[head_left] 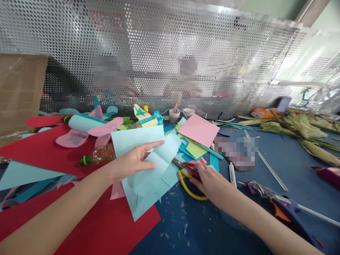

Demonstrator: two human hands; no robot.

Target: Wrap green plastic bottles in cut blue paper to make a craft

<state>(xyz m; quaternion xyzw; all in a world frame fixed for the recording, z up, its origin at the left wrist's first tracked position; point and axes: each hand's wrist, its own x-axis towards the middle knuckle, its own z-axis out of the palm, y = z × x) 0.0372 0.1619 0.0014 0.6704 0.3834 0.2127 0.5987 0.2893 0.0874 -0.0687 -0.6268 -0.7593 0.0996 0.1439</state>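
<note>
Light-blue paper (152,184) lies near the middle of the tabletop (209,230), partly over a red paper sheet (114,223), and it seems to be only partway through being cut. Rounded edges show where some shaping appears to be done, and a curled flap stands up from it; whether that flap is free or joined to the rest, I cannot tell. The left hand (130,162) lies against the paper, thumb and forefinger spread wide; whether its other fingers pinch the sheet from beneath is hidden. The right hand (211,182) has its fingers closed around the red and yellow handles of the scissors (182,164), whose blades reach the paper's right edge, their tips out of sight. That cut, then, looks unfinished

Other pieces look further along: a light-blue paper roll (86,124) with pink petal-like shapes (106,126) about it, and a yellow-and-blue paper piece (148,121) with a star on its fin. A clear plastic bottle (103,154) beside the left forearm shows mostly bare plastic. The pink square (199,130) and glue gun (285,205) lie apart from both hands
</note>
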